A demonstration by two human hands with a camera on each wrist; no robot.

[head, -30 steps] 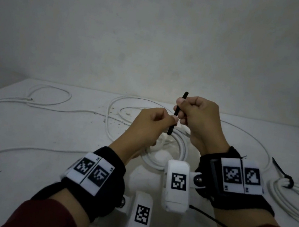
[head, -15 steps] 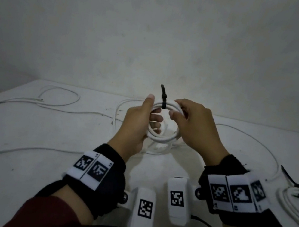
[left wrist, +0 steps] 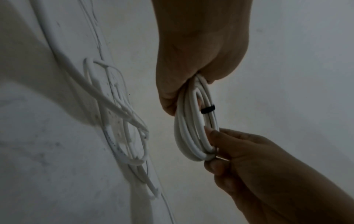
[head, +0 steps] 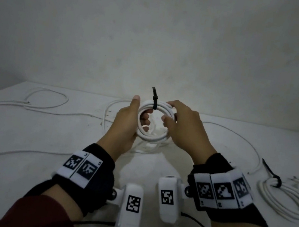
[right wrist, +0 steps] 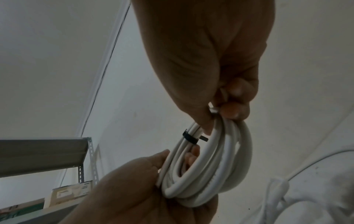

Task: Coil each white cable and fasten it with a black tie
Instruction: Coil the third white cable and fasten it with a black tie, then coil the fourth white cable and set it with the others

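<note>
head view forward-down, wrist views close, all sharing coil (head: 153,122)

1. A white worktop (head: 21,141), speckled with dark specks, met a plain pale wall (head: 157,35).
2. A grey metal shelf (right wrist: 38,154) on a perforated upright stood above a cardboard box (right wrist: 70,192).

A coiled white cable (head: 154,123) is held upright above the table, its loops bound at the top by a black tie (head: 154,100) whose free end sticks up. Loose white cables (head: 47,105) are spread over the left and far table. Another tied coil (head: 283,197) lies at the right.
</note>
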